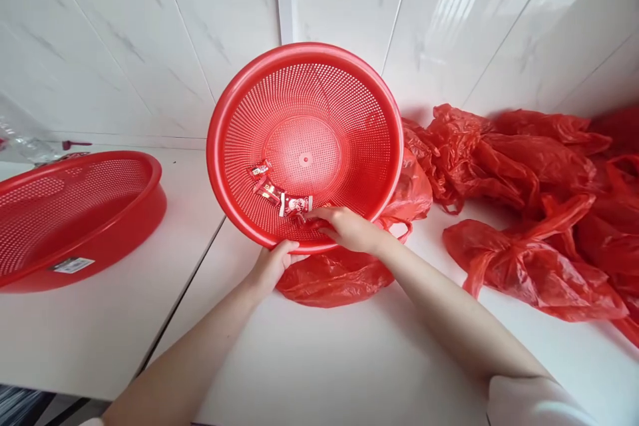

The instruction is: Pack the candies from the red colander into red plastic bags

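A round red plastic mesh basket (305, 133) is tilted toward me, its open side facing up and forward. My left hand (273, 267) grips its near rim, the thumb over the edge and the other fingers hidden underneath. Inside the basket is my right hand (344, 227), with fingers bent and pressed together at a small red wrapped candy (299, 219). Several small wrapped sweets lie along the lower left wall, among them a red and white packet (295, 205) and a dark red packet (268, 190). A red plastic bag (334, 279) lies beneath the basket.
Another red basket (112, 226) with a label stands on the left of the white table (319, 359). Several knotted red plastic bags (539, 266) are heaped at the right. A white tiled wall (224, 6) rises behind. A dark seam (184, 286) crosses the tabletop.
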{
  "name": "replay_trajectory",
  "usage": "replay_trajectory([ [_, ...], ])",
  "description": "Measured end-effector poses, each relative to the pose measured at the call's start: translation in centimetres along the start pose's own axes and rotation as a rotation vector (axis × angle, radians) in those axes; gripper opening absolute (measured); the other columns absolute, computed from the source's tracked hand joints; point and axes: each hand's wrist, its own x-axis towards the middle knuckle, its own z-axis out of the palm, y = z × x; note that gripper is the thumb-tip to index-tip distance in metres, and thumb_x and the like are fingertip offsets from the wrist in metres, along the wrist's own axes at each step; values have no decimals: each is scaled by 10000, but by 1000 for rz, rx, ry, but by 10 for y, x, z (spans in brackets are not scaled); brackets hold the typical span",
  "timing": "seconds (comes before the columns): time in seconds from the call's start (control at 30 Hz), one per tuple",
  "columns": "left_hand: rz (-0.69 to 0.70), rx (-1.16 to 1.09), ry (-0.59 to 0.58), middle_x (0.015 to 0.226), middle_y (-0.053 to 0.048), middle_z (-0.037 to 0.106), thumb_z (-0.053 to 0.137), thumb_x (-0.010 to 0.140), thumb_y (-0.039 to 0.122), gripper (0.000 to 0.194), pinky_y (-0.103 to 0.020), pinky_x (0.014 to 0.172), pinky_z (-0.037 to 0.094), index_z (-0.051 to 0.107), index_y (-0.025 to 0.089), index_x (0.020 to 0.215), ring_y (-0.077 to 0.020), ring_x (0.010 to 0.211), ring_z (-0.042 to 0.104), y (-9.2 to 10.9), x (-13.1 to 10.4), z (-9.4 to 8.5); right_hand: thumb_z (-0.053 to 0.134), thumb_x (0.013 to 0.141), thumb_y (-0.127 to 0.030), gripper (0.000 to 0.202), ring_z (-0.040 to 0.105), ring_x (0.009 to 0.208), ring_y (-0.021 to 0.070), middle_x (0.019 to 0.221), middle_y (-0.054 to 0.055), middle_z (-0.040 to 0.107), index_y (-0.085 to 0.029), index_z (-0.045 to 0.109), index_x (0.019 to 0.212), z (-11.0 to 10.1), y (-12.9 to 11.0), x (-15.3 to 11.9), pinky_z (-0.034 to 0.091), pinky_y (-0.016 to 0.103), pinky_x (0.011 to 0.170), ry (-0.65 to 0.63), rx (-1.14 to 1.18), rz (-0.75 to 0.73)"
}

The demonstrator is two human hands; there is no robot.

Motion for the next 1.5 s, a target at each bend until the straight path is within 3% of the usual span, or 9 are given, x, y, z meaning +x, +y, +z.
replay_trajectory([
  [0.23,50,9,15,1208,-98,684,585,780,144,363,-493,1028,474,662,143,1135,-301,1205,583,3,7,-6,684,803,-198,376,720,803,189,847,47,753,-145,684,1175,-19,9,-7,591,327,769,-20,691,447],
  [0.37,39,-2,53,1172,-98,698,603,761,159,287,-475,1007,488,680,131,1036,-294,1174,602,5,10,-9,733,767,-194,378,723,773,172,812,59,750,-137,696,1138,-26,11,-11,589,277,726,4,738,526],
  [0.53,57,-9,89,1147,-92,707,620,749,163,244,-483,1005,486,681,131,984,-292,1159,610,7,12,-12,623,874,-336,306,705,931,207,990,70,746,-168,721,1110,-33,2,-12,560,336,850,-13,664,368],
  [0.77,58,6,45,1224,-69,680,612,773,145,444,-495,1010,485,631,191,1214,-291,1200,589,4,8,-8,447,974,-402,358,668,1028,210,1108,50,721,-211,705,1131,-28,-11,-12,486,359,968,120,145,136],
  [0.93,20,40,-45,1216,-73,687,618,798,162,459,-498,1011,482,621,207,1255,-300,1173,608,0,3,-8,472,959,-434,583,510,1290,279,1409,187,520,-118,416,1446,-5,-6,-12,402,458,1077,-14,-113,-37],
  [1.03,19,49,-39,1198,-86,695,611,801,167,453,-516,1026,462,625,184,1253,-311,1150,623,1,3,-8,597,888,-449,652,462,1325,315,1455,205,457,-130,433,1433,3,-4,-12,388,508,1081,-57,-137,-102],
  [1.2,47,35,-18,1212,-95,688,605,790,166,478,-518,1031,458,616,176,1268,-318,1174,608,6,6,-9,642,869,-306,288,651,987,197,1069,86,697,-194,682,1132,0,-1,-8,503,381,932,42,313,-25],
  [1.33,48,47,-16,1274,-88,655,607,788,167,497,-500,1022,476,603,194,1284,-308,1213,581,8,8,-12,725,787,-311,434,669,822,134,924,44,714,-171,638,1188,-6,-1,-5,542,297,806,139,876,257],
  [1.5,41,67,-19,1276,-100,652,608,793,171,505,-511,1007,489,591,184,1298,-318,1206,585,6,7,-15,797,699,-269,472,634,668,74,828,12,698,-154,662,1137,-10,-2,-4,537,221,711,198,1030,453],
])
